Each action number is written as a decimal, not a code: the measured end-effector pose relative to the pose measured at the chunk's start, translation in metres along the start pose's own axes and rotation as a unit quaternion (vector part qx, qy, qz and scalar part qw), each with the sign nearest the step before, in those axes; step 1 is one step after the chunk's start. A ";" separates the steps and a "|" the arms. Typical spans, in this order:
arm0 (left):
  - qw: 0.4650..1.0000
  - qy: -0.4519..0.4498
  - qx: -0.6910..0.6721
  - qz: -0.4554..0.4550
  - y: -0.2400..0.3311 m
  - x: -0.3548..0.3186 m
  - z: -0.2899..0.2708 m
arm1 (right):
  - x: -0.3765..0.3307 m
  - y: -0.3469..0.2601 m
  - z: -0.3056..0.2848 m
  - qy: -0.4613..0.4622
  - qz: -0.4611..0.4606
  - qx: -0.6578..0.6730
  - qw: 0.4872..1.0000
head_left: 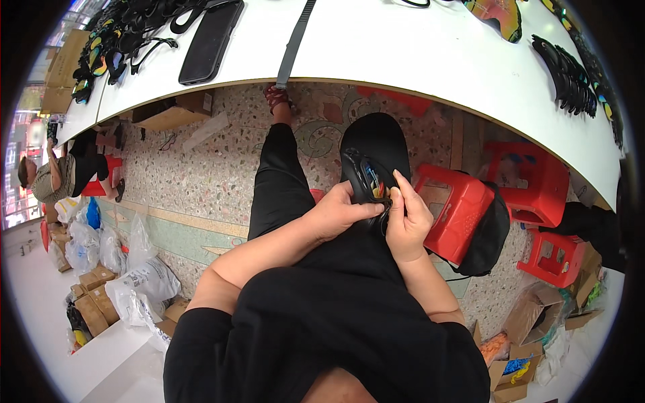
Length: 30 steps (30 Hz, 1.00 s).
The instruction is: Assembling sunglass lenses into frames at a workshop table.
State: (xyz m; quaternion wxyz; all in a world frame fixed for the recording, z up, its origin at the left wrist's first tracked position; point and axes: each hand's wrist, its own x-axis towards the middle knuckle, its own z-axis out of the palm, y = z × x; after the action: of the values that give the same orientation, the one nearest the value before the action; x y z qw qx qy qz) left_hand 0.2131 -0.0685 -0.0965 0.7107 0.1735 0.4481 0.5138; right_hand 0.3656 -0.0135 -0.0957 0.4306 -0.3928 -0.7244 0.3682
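Observation:
Black-framed goggles with a shiny, multicoloured mirrored lens rest over my raised right thigh, held between both hands. My left hand is closed on their near left side, thumb laid across the lower rim. Pinching the near right edge, my right hand has its thumb and index finger close to the lens. The exact spot under the fingertips is partly hidden.
On the white table ahead lie a dark phone, a grey strap, black frames and a mirrored lens. Red stools stand at right, a black bag beside one. Another person sits far left near plastic bags.

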 end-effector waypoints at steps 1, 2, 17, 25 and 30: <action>1.000 -0.015 0.015 0.014 -0.001 0.000 -0.002 | 0.000 0.000 0.001 0.000 0.001 0.000 1.000; 0.999 -0.031 0.031 0.027 -0.001 0.000 -0.003 | 0.000 0.001 0.001 -0.007 0.002 -0.002 1.000; 0.991 0.039 -0.100 0.074 0.019 0.004 0.003 | -0.018 0.011 0.017 -0.090 0.338 0.390 0.852; 0.995 -0.002 0.039 0.094 0.017 0.006 -0.014 | -0.004 0.042 -0.004 -0.047 0.421 0.587 0.689; 0.983 0.158 0.089 0.034 0.015 0.001 -0.072 | 0.040 0.090 -0.046 -0.223 0.321 0.378 0.839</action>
State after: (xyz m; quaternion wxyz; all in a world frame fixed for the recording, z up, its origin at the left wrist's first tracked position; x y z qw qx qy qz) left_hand 0.1463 -0.0767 -0.1250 0.5951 0.1678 0.5923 0.5166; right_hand 0.4180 0.0686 -0.1441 0.2302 -0.3176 -0.4383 0.8088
